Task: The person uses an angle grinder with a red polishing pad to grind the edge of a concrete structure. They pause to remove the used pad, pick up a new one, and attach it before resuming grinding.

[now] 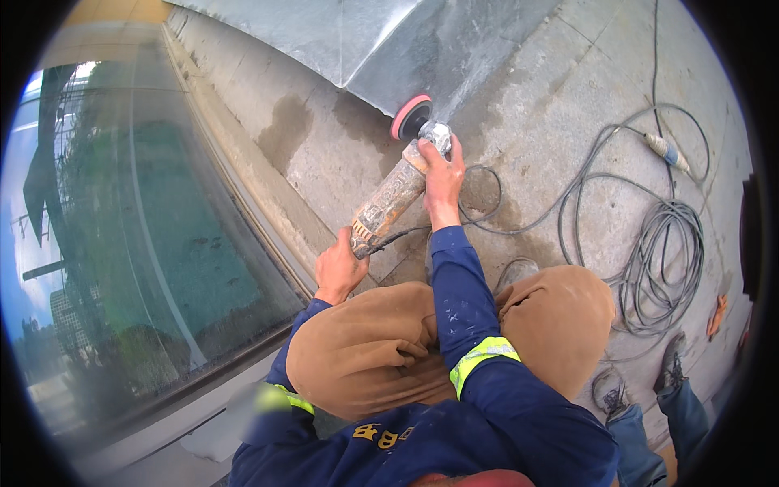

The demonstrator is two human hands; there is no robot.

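My left hand (337,268) is closed round the rear end of a worn, dusty power tool (388,203), where a dark cable comes out. My right hand (443,178) grips the tool's front, just behind its silver head. On that head a round dark pad with a pink rim (408,114) stands at the lower edge of a grey stone block (381,49); I cannot tell whether it touches. My forearms, in dark blue sleeves with yellow reflective bands, come up past my brown-trousered knees (552,325).
A large glass pane (138,235) lies left, beside a ledge (219,146). On the grey paving (560,97) at right are a coiled cable (661,260), a cable connector (661,150) and a small orange object (716,316). Another person's shoes and jeans (625,430) are at lower right.
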